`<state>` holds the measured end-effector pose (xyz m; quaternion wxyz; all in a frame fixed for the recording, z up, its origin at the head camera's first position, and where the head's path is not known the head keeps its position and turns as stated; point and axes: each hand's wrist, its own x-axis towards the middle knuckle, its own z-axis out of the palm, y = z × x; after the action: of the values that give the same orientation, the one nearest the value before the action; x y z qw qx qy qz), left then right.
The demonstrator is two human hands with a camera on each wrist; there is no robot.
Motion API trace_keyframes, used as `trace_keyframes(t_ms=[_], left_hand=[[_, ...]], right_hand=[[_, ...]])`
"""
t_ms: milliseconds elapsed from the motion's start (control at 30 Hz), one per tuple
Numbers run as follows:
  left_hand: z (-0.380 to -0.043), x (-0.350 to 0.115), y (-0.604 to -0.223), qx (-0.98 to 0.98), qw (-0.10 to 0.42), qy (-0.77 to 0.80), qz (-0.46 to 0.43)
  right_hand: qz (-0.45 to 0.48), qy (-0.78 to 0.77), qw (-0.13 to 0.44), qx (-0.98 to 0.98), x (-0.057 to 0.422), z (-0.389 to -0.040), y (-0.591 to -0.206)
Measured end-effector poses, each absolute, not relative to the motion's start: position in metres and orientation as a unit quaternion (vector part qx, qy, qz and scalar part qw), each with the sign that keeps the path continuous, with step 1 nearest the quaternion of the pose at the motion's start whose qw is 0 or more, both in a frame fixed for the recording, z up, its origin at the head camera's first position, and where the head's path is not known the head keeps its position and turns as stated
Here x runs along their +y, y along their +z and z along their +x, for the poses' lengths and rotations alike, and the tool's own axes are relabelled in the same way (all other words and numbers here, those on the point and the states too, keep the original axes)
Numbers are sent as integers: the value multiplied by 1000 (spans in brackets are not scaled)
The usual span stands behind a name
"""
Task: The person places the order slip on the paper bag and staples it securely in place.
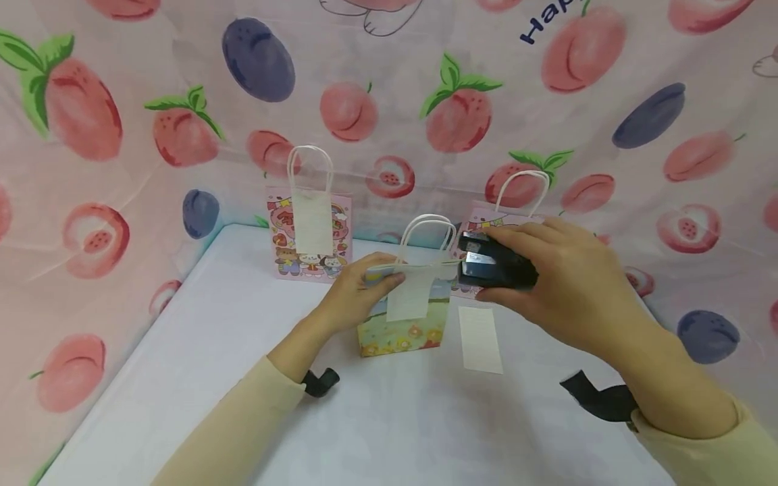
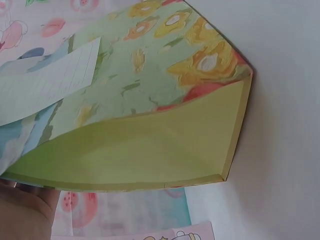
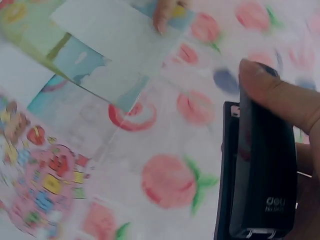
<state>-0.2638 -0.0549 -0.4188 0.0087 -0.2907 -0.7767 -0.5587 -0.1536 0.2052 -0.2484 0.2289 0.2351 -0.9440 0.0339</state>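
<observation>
My left hand pinches the top edge of a green floral paper gift bag standing near the middle of the table. White twisted handles rise from it, and a strip of lined white paper hangs down its front. In the left wrist view the bag's yellow-green side panel bulges apart. A black stapler is gripped by my right hand, its nose right at the bag's upper right edge in the head view. The right wrist view shows my thumb on top of the stapler.
Behind on the left stands a pink cartoon gift bag with a white paper strip on it. Another pink bag is partly hidden behind the stapler. A loose lined paper lies on the white table. A fruit-print cloth hangs behind.
</observation>
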Motion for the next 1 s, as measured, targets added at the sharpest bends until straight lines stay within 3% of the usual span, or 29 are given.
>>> trace_keyframes(t_ms=[300, 500, 1000], left_hand=[[-265, -54, -419, -789, -25, -565, -240], [-260, -55, -421, -782, -38, -571, -247], [-263, -58, -425, -785, -23, -540, -304]], right_hand=[[109, 290, 255, -916, 265, -176, -309], [-1, 369, 243, -897, 288, -180, -349], [-72, 465, 121, -874, 340, -200, -378]])
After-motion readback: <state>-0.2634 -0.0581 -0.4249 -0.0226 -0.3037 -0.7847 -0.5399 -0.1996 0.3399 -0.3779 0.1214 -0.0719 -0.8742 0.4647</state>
